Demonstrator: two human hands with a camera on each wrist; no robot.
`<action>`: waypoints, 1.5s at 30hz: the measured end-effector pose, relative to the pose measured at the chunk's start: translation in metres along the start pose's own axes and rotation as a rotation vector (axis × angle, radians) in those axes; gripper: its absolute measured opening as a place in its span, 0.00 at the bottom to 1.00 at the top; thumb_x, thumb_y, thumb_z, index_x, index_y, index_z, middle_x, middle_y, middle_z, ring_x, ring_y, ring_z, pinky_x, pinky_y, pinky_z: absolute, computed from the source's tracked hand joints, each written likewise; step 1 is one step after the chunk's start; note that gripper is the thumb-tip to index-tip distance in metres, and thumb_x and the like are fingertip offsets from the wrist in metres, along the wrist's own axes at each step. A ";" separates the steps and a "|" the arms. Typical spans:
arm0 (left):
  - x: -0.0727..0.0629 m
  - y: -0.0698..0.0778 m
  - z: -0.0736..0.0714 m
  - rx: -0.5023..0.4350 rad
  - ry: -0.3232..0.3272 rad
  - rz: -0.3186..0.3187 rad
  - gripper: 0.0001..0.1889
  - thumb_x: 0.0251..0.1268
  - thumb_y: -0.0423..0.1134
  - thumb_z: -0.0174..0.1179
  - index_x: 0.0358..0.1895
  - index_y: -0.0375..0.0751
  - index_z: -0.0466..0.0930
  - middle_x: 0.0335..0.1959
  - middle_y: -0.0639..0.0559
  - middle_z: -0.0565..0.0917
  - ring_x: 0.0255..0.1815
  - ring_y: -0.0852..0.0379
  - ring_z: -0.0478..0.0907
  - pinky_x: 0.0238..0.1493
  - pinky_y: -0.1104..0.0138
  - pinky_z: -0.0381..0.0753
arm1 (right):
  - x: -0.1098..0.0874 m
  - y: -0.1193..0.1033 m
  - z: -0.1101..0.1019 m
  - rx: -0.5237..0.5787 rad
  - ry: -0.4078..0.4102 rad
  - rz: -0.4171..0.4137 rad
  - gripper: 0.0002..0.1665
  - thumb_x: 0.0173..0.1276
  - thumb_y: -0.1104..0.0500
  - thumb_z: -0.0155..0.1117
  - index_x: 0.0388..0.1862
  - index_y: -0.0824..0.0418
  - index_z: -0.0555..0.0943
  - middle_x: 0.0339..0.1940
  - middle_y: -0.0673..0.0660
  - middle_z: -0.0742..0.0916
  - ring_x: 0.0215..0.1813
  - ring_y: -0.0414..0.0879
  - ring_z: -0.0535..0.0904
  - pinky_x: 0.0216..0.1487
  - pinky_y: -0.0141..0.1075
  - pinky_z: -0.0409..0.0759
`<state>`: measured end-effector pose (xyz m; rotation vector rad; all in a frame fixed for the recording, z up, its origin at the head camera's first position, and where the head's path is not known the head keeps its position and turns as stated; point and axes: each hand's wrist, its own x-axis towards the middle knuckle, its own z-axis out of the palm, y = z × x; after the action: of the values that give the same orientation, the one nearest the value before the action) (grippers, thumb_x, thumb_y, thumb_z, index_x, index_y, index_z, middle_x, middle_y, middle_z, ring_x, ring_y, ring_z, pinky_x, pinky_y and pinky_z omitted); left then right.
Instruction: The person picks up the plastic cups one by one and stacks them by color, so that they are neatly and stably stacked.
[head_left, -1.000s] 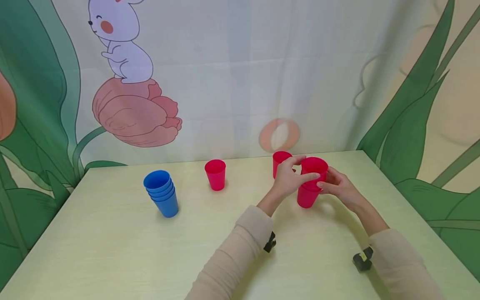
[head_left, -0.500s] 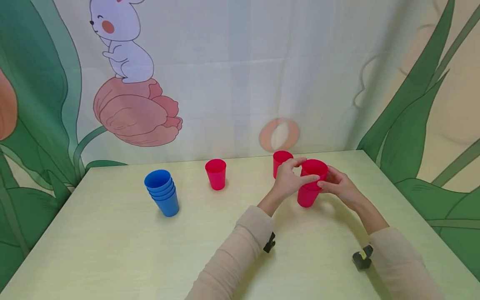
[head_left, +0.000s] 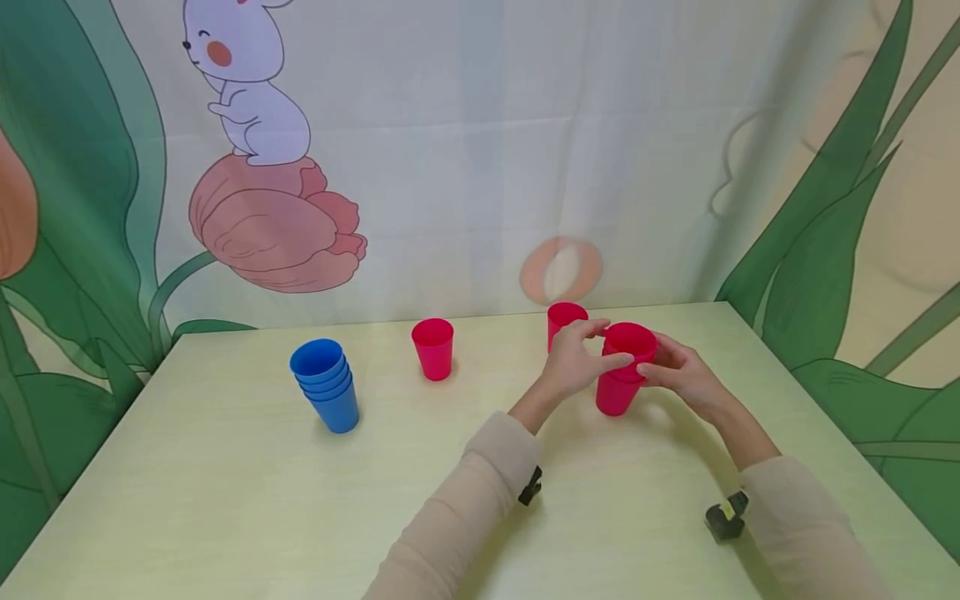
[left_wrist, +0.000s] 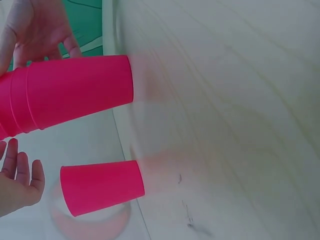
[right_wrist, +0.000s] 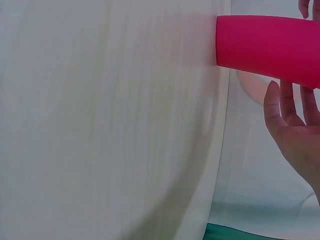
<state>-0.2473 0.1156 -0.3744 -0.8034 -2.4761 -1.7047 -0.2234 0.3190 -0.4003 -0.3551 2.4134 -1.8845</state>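
A stack of nested red plastic cups stands upright on the right part of the table. My left hand holds the uppermost cup near its rim, thumb in front and fingers behind. From the other side my right hand grips the stack just below that rim, its thumb on the front. Seen from the left wrist, several rims show close together along the stack. Behind my left hand is another red cup, partly hidden by it. In the right wrist view, fingers lie along the stack's side.
A single red cup stands upright near the back middle of the table. To its left is a stack of several blue cups. A curtain with a printed rabbit and flowers hangs behind the table's back edge.
The uppermost red cup has sunk lower into the stack, with its rim now nearer the one below. My left hand has shifted slightly down and left. The blue stack and single red cups stay put.
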 end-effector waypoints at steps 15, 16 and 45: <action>0.009 -0.027 -0.030 -0.010 0.116 0.079 0.24 0.53 0.37 0.66 0.53 0.34 0.74 0.48 0.43 0.78 0.50 0.46 0.73 0.48 0.56 0.76 | 0.002 0.000 -0.001 -0.007 0.011 0.001 0.34 0.63 0.58 0.60 0.65 0.64 0.59 0.48 0.46 0.77 0.48 0.42 0.75 0.48 0.48 0.76; 0.010 -0.029 -0.031 -0.009 0.120 0.065 0.23 0.53 0.37 0.65 0.54 0.34 0.74 0.48 0.42 0.78 0.51 0.47 0.73 0.49 0.56 0.75 | 0.002 0.000 -0.001 -0.005 0.009 -0.003 0.34 0.64 0.58 0.60 0.65 0.64 0.59 0.48 0.46 0.77 0.48 0.42 0.75 0.48 0.49 0.76; 0.040 -0.063 -0.041 0.320 0.098 -0.088 0.32 0.50 0.47 0.67 0.60 0.42 0.69 0.53 0.47 0.74 0.56 0.51 0.66 0.52 0.61 0.70 | 0.001 -0.001 -0.002 0.002 0.015 0.008 0.33 0.64 0.59 0.59 0.65 0.65 0.60 0.48 0.47 0.77 0.48 0.42 0.75 0.47 0.47 0.77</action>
<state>-0.3191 0.0786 -0.3999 -0.5722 -2.6511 -1.2821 -0.2249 0.3202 -0.3986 -0.3318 2.4182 -1.8929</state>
